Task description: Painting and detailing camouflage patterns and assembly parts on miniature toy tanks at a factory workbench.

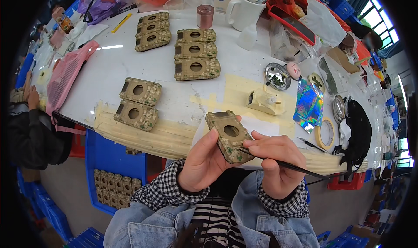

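Observation:
My left hand (198, 167) grips a camouflage-painted model tank hull (230, 144) with a round opening in its top, tilted above the table's near edge. In my right hand (281, 158) is a pair of black tweezers (300, 170), pinched between thumb and fingers. Their tips meet the hull's right side; whether they hold a small part is too fine to make out. Ahead on the table, more matching hulls stand in rows: a near-left pair (139, 102), a middle stack (196, 58) and a far-left stack (152, 32).
A tape-covered block (263, 100), a round metal dish (266, 76) with green bits, holographic sheets (308, 102) and a tape roll (319, 137) lie to the right. Behind stand a white mug (246, 12) and a red-cased phone (291, 23). A blue tray (102, 154) with several hulls sits below left.

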{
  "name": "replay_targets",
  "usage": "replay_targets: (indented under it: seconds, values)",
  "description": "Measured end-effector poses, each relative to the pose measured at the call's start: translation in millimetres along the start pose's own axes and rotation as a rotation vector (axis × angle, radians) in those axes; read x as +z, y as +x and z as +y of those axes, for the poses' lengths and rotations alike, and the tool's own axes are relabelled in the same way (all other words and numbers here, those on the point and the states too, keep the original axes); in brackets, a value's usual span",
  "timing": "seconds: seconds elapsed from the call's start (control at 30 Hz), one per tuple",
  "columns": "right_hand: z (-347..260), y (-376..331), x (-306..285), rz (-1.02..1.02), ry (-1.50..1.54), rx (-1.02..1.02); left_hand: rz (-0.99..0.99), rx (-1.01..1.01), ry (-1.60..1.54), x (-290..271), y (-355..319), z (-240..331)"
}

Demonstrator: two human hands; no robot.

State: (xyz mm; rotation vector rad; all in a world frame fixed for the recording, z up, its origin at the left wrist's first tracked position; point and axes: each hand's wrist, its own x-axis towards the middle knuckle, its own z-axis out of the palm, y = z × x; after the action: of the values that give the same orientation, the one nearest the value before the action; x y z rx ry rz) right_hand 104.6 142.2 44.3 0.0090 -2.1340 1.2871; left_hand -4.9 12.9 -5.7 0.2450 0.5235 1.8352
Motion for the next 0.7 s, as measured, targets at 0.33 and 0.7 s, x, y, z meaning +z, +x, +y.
replay_targets:
  seconds: [0.33,0.7]
  values:
    - [0.7,0.4,-0.3,-0.009,-0.007,-0.002,0.003,-0.002,-0.017,-0.4,0.5,-1.0]
    - [1.9,-0.3,-0.1,-0.004,0.018,0.008,-0.005,-0.001,-0.021,-2.7,1.3,-1.7]
